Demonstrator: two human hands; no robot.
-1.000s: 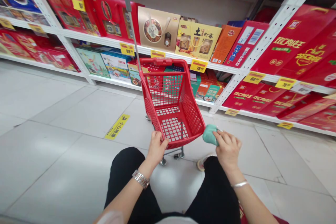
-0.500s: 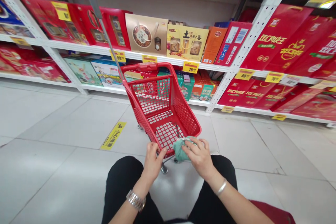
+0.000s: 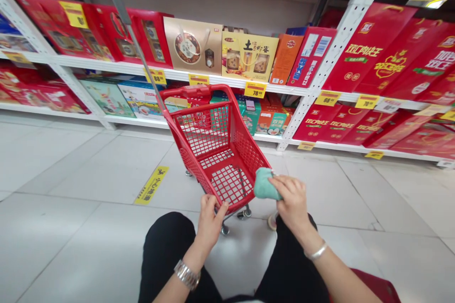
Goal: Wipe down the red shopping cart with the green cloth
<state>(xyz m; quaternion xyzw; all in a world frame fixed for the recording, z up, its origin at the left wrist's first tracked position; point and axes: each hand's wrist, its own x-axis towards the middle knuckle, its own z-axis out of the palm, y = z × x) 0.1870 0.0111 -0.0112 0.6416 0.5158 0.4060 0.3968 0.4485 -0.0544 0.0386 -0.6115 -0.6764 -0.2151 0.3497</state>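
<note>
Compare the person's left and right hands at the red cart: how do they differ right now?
The left hand grips the near rim of the red shopping cart, while the right hand pinches a teal cloth. The left wrist wears a metal link watch; the right wrist wears a thin silver bangle. Both hands are bare.

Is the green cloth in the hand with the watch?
No, the green cloth is held by the right hand, while the left hand, with the metal watch, holds the red shopping cart's rim.
</note>
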